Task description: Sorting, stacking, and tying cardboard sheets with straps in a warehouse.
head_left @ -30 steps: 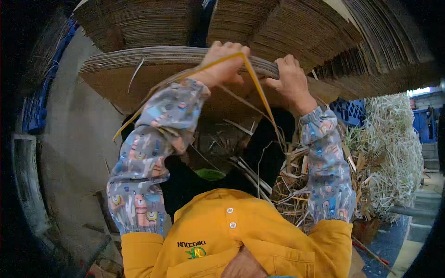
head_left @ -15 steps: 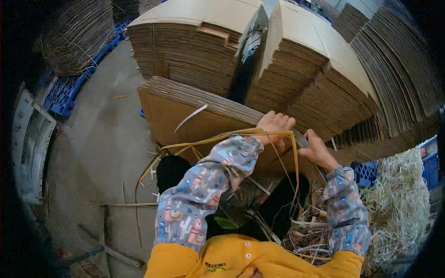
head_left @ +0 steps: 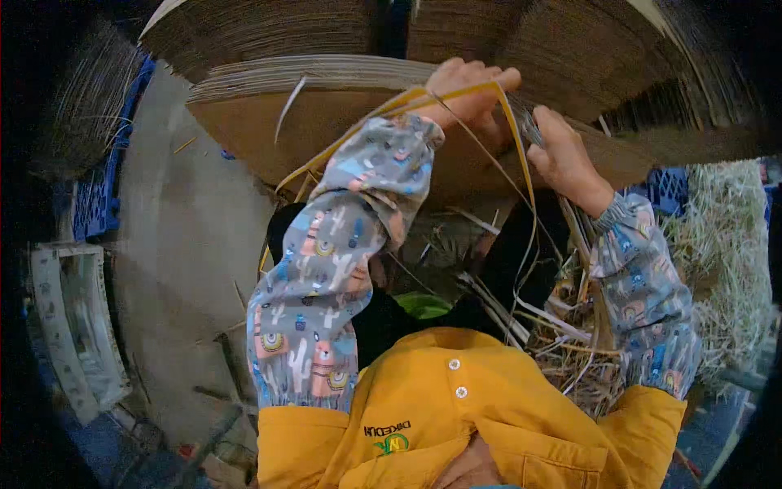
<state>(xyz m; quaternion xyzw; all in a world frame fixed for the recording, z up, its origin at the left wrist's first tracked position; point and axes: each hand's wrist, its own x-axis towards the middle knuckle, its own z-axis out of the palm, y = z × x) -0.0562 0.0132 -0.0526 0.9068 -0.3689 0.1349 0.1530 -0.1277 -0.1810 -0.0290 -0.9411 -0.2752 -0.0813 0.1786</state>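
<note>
My left hand is closed around a yellow plastic strap on top of a flat stack of brown cardboard sheets. The strap runs left and down from that hand, and also bends over it and hangs down on the right. My right hand rests with curled fingers on the stack's near edge, touching the hanging part of the strap. Both forearms wear patterned grey sleeve covers over a yellow shirt.
More tall stacks of folded cardboard rise behind. A tangle of loose pale straps lies below my right arm, and a heap of strap offcuts at the right. Blue plastic pallets and a white frame stand left on the concrete floor.
The view has dipped again, so the stack sits higher in the picture. My left hand still holds the strap; the right hand has slid a little lower along the stack's edge.
</note>
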